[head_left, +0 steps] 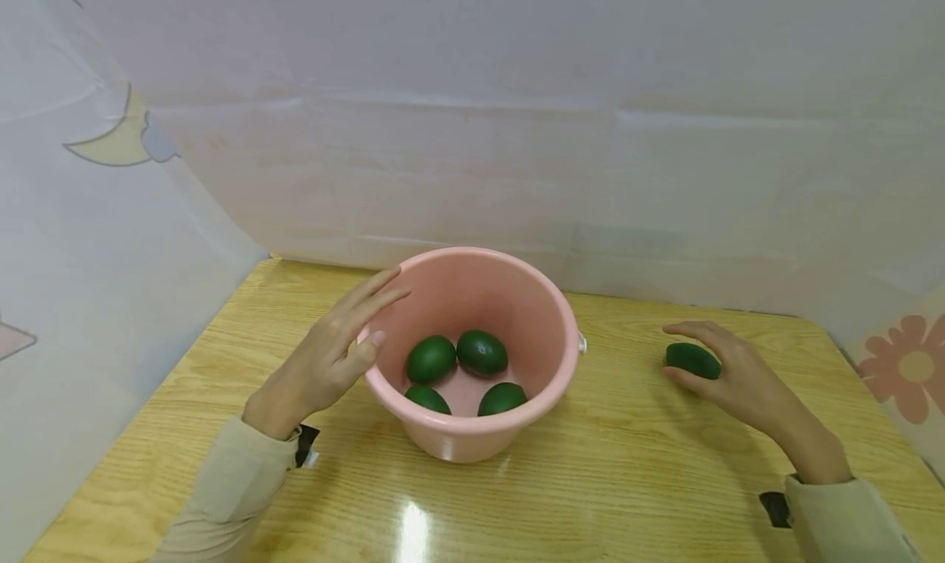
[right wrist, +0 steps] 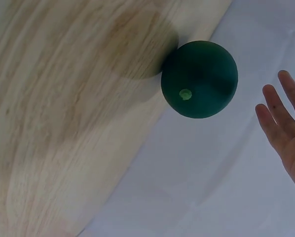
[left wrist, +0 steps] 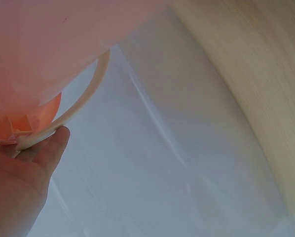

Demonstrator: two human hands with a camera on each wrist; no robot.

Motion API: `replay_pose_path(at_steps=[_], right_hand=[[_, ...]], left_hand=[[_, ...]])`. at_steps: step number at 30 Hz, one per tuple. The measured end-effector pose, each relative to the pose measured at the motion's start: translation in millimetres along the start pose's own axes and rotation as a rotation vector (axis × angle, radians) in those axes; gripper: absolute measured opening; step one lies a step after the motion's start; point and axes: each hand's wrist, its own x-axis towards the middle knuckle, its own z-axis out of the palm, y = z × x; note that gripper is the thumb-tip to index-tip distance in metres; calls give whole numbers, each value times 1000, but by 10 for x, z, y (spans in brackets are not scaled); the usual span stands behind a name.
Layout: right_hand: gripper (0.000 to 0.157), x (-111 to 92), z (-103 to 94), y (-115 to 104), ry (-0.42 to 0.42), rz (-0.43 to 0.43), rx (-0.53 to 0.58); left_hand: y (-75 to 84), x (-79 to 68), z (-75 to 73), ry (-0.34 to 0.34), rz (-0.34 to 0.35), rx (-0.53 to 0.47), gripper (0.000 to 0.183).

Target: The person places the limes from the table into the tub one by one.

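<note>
- My left hand [head_left: 325, 362] is up against the left side of the pink bucket [head_left: 517, 300], fingers straight and relaxed along the rim, thumb touching the outer wall. Nothing gripped, it's just resting there.
- From the left wrist view you can see my thumb [left wrist: 49, 148] right by the bucket's pale handle [left wrist: 83, 98], which hangs down along the pink wall.
- Bucket sits about mid table [head_left: 591, 481], a light wood top with a glossy glare spot in front of the bucket.
- Inside the bucket: four dark green fruits [head_left: 481, 352] lying on the bottom, bunched close together.
- My right hand [head_left: 738, 374] is off to the right, well apart from the bucket, cupped loosely around a fifth fruit [head_left: 692, 359] that's lying on the table. Fingers arc over the far side, thumb comes in on the near side.
- The right wrist view shows that fruit [right wrist: 199, 79] with its little stem nub facing the camera and my fingers [right wrist: 280, 118] spread and clear of it, so not closed on it, hand's loose.
- Behind everything there's a white cloth backdrop [head_left: 472, 136], with a moon print [head_left: 118, 140] on the left and a flower print [head_left: 911, 366] on the right.
</note>
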Motion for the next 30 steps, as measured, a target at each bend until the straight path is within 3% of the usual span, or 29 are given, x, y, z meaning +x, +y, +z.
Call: replay_pose_path(at_steps=[16, 30], right_hand=[[59, -43, -35, 149, -97, 107, 26], [58, -69, -33, 239, -142, 143, -3]], left_hand=[[3, -1, 8, 6, -5, -12, 50], [3, 1, 9, 2, -5, -15, 51]])
